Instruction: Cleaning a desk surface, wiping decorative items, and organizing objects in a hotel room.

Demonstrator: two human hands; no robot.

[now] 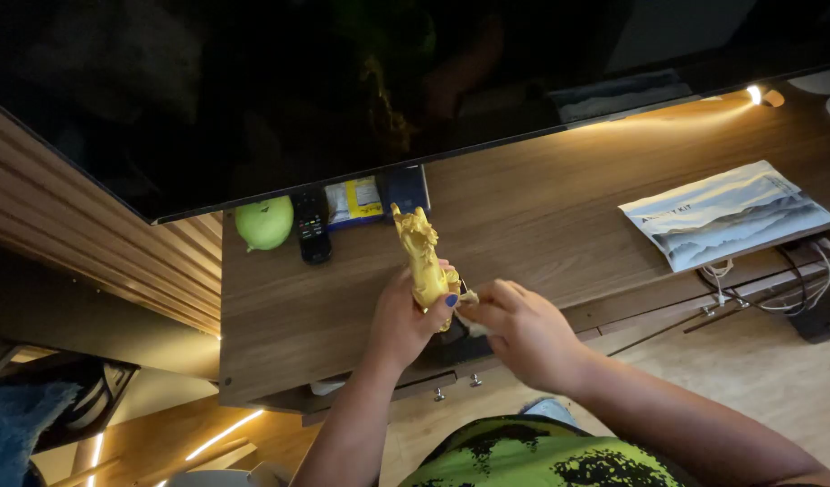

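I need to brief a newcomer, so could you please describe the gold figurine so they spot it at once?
Find the wooden shelf under the big dark screen. Above its front edge, the left hand holds the figurine: the only shiny gold, horse-like piece, unlike the green apple behind.

Figurine (421, 257) right of remote (312, 225)

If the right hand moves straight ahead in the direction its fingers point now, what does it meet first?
The right hand points left, toward the base of the golden horse figurine that the left hand grips. Its fingertips look already at that base, so it would probably meet the figurine first, though contact is hard to confirm.
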